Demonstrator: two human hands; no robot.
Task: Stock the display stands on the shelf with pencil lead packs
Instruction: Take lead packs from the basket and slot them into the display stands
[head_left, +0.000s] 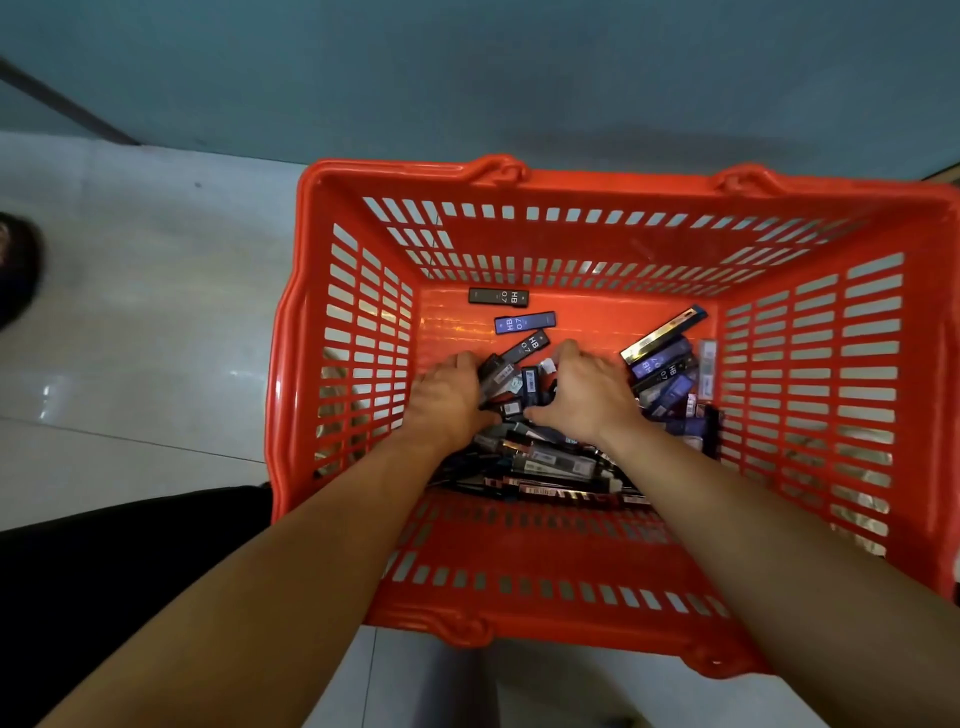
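Observation:
An orange slotted shopping basket (613, 179) stands on the floor below me. Its bottom holds several dark and blue pencil lead packs (558, 465) in a loose heap, and single packs lie apart near the far wall, one black (497, 296) and one blue (524, 322). Both arms reach down into the basket. My left hand (449, 395) and my right hand (584, 392) face each other with curled fingers gathering a bunch of packs (511, 387) between them. The fingertips are hidden among the packs.
Pale glossy floor tiles (156, 338) lie to the left of the basket, and a grey-blue wall or shelf base (467, 78) runs behind it. A dark shoe (15, 270) shows at the left edge. Dark clothing (104, 571) fills the lower left.

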